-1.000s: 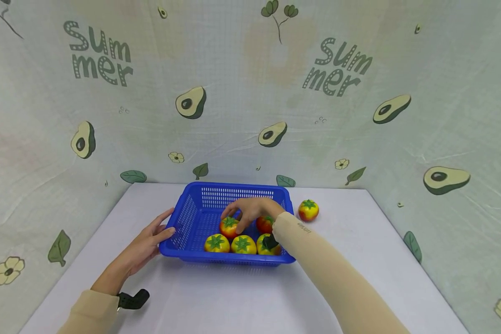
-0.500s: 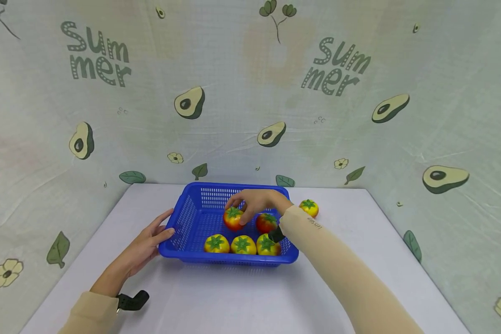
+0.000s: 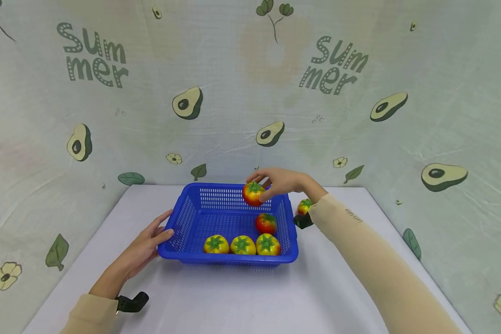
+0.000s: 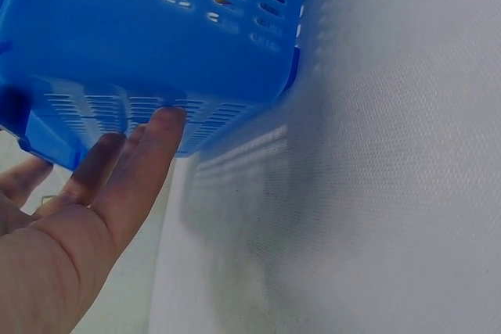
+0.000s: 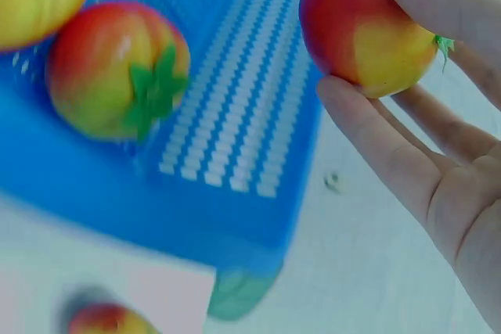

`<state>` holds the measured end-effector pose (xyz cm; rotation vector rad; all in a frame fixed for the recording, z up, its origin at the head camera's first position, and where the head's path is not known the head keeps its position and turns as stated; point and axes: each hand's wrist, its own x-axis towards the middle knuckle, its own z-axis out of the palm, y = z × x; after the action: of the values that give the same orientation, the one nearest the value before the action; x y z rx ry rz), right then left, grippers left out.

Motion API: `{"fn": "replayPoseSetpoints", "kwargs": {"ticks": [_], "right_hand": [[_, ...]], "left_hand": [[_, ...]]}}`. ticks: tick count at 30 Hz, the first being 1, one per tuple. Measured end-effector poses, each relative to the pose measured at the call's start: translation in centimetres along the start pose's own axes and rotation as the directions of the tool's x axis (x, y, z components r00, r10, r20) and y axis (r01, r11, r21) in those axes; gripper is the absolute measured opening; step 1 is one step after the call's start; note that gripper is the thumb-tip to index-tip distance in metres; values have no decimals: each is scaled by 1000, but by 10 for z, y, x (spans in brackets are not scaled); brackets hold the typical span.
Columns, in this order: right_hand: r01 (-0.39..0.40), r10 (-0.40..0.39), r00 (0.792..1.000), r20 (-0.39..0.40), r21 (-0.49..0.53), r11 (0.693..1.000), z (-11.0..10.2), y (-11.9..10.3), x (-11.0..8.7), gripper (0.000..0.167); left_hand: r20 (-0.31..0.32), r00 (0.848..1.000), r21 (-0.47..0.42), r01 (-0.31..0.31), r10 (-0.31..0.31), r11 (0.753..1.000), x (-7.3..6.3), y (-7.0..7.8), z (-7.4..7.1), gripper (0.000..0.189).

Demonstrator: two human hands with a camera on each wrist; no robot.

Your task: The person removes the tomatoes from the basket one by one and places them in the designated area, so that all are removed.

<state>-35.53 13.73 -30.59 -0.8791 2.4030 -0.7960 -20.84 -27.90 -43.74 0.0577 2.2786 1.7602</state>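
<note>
My right hand point(image 3: 285, 180) grips a red-and-yellow tomato point(image 3: 252, 194) with a green star-shaped top, above the back right of a blue plastic basket point(image 3: 229, 259). In the right wrist view, thumb and fingers press around the held tomato point(image 5: 368, 25). Three yellow tomatoes point(image 3: 243, 245) line the basket's front side, and a redder tomato point(image 3: 266, 223) sits behind the rightmost one. My left hand point(image 3: 144, 246) touches the basket's left rim. Seen from the left wrist, its fairly straight fingers point(image 4: 141, 181) lie against the outer wall.
One more tomato point(image 3: 304, 206) rests on the white table point(image 3: 234, 301) right of the basket, partly covered by the right wrist. A printed cloth point(image 3: 229, 65) hangs behind and along both sides.
The right hand has lifted the tomato out of the basket's middle, carrying it up, back and to the right. The left hand and basket have stayed nearly still.
</note>
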Motion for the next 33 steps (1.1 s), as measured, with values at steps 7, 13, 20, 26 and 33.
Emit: {"fn": "replayPoseSetpoints", "kwargs": {"ticks": [7, 13, 20, 26, 33], "right_hand": [[-31, 35, 992, -119, 32, 999, -26, 28, -37, 65], [-60, 65, 975, -213, 29, 998, -41, 54, -66, 66], [-118, 124, 946, -299, 37, 992, -47, 78, -97, 68], [-155, 168, 928, -331, 66, 986, -45, 101, -118, 69], [-195, 222, 914, -338, 114, 974, -38, 134, -136, 68]], "left_hand": [[6, 1000, -3, 1, -1, 1000, 2, 2, 1, 80], [4, 1000, 0, 0, 0, 1000, 1, 2, 1, 80], [-4, 1000, 5, 7, -7, 1000, 0, 1, 1, 80], [2, 1000, -2, 7, -7, 1000, -1, 1, 0, 80], [4, 1000, 3, 9, -9, 1000, 0, 2, 0, 80]]}}
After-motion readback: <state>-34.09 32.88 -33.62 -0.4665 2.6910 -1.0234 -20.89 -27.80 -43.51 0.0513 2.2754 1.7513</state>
